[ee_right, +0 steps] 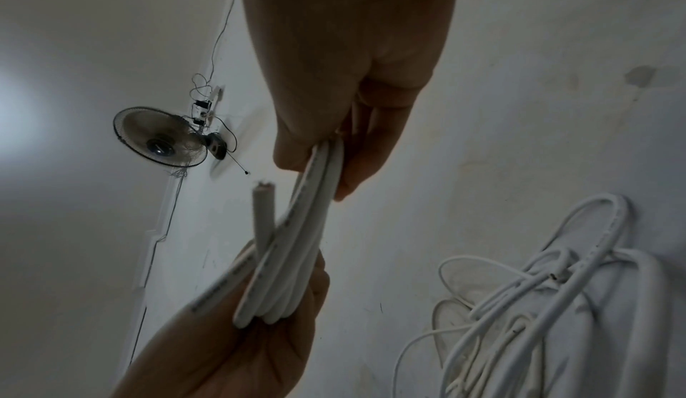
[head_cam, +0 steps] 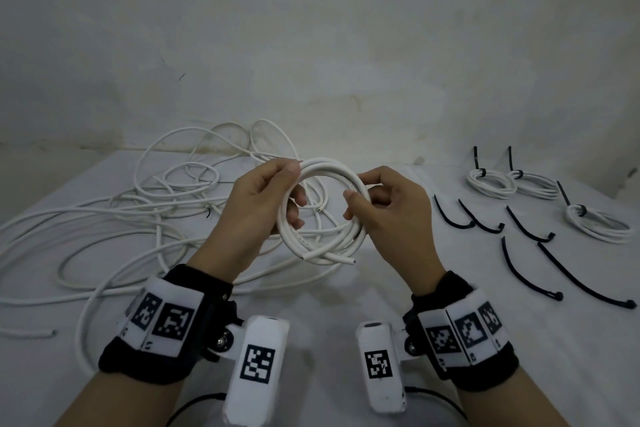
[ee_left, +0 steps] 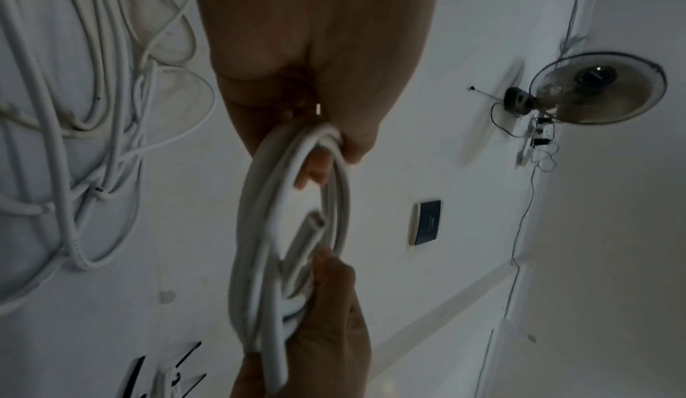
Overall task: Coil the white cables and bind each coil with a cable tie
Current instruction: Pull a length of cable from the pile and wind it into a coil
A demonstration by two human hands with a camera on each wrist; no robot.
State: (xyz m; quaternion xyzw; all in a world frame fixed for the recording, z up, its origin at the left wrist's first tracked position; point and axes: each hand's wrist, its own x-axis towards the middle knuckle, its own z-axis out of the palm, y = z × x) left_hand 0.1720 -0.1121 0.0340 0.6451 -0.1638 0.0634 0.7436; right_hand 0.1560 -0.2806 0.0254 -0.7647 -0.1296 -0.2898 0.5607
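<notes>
A loose tangle of white cables (head_cam: 114,218) lay across the left half of the white table (head_cam: 329,315), reaching from the near left edge to the far wall. A short separate cable end (head_cam: 27,333) rested at the near left edge.

The left hand (head_cam: 256,215) held the left side of the white coil (head_cam: 323,215) above the table centre. Its thumb lay over the top of the coil's loops and its fingers were curled through the ring from behind, gripping the loops together. The left wrist view showed the same grip on the coil (ee_left: 293,228), with one fingertip visible inside the ring.

The coil consisted of several loops held upright and facing the person. Two cut ends (head_cam: 329,257) projected at its lower edge. No cable tie was on it.

The right hand (head_cam: 388,208) held the right side of the coil. Its thumb and curled fingers pinched the loops between them. The right wrist view showed the bundled loops (ee_right: 297,243) pressed flat between thumb and fingers, with one free end (ee_right: 264,207) standing apart.

Right of the hands, five loose black cable ties (head_cam: 526,253) lay on the table, well apart from the coil. Beyond them, three bound coils (head_cam: 519,187) lay at the far right, each with a black tie around it.
</notes>
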